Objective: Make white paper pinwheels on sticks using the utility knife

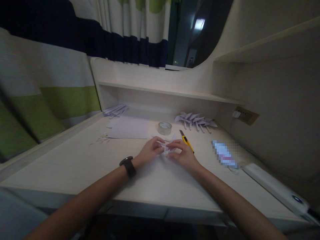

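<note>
A pale wood-grain counter (75, 166) fills a dim alcove, closed at the back by a low cream shelf (165, 90) with a recess under it. On the right, a plain cream wall (280, 116) carries a socket plate (246, 115) low down and a second shelf (265, 43) higher up. Curtains (50, 100) banded in white, green and navy hang along the left and behind. Past a curved cut-out, a small bright light (199, 24) shows in a dark room.
</note>
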The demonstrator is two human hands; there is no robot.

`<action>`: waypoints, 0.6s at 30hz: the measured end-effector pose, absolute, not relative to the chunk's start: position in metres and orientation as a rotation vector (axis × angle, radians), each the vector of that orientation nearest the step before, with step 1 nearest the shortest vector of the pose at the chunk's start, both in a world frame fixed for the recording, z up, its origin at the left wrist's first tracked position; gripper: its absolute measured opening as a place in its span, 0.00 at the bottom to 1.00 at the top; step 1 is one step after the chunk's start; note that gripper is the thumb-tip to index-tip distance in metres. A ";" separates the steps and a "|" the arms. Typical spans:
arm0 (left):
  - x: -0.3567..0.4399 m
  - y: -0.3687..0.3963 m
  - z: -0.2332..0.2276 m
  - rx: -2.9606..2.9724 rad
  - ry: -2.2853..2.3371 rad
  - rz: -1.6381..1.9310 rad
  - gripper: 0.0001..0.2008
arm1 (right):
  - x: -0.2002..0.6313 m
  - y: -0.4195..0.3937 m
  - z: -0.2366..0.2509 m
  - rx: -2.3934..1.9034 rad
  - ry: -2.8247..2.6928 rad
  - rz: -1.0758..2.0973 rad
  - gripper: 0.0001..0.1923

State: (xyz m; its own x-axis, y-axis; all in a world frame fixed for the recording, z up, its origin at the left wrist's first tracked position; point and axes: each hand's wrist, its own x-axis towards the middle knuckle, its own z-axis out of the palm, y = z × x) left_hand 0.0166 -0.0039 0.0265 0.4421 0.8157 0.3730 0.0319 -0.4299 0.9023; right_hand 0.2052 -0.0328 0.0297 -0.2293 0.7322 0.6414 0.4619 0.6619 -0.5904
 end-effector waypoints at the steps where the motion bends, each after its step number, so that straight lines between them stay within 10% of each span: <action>1: 0.016 -0.004 0.027 1.788 0.727 1.087 0.11 | 0.205 -0.032 0.029 -0.943 -1.870 0.347 0.14; 18: 0.016 -0.004 0.029 1.804 0.736 1.068 0.12 | 0.205 -0.031 0.031 -0.977 -1.809 0.339 0.07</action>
State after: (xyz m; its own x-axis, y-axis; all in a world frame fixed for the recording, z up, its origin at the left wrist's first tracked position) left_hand 0.0157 -0.0041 0.0290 0.4532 0.8140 0.3633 0.0496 -0.4300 0.9015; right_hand 0.2052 -0.0311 0.0314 -0.1630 0.7485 0.6428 0.4649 0.6330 -0.6191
